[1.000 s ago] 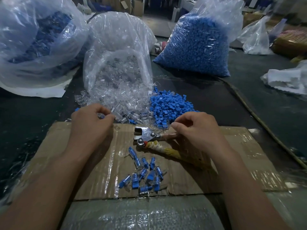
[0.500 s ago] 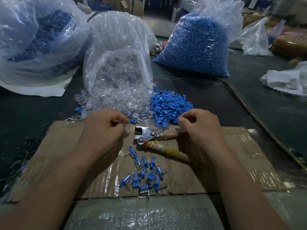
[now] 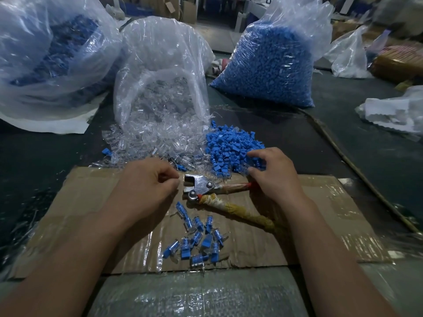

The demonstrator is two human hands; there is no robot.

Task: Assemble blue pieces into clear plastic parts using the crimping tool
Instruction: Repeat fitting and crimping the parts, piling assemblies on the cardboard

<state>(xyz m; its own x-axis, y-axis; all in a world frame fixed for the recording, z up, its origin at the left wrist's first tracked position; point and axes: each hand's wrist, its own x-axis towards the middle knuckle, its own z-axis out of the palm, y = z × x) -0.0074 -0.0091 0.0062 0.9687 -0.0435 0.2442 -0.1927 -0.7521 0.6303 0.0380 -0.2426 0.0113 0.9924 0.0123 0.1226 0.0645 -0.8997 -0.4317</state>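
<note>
My left hand (image 3: 148, 188) is curled, with thumb and forefinger pinching a small clear plastic part just left of the crimping tool's metal jaw (image 3: 196, 183). The crimping tool (image 3: 229, 202) lies on the cardboard, its handles wrapped in red and yellow tape. My right hand (image 3: 274, 175) hovers over the upper handle at the near edge of the loose blue pieces (image 3: 231, 147), with thumb and forefinger apart. Loose clear parts (image 3: 148, 143) spill from an open bag. Several assembled blue-and-clear pieces (image 3: 199, 239) lie on the cardboard below the tool.
Taped cardboard (image 3: 91, 213) covers the near table. Behind stand a bag of clear parts (image 3: 160, 76), a bag of blue pieces (image 3: 270, 56) and another big bag (image 3: 45, 53) at the left. A cord (image 3: 357, 170) runs along the right; white wrapping (image 3: 393, 110) lies beyond it.
My left hand has moved right from the clear pile to the tool's jaw. My right hand has lifted off the handle area, moved up to the blue pile and spread its fingers.
</note>
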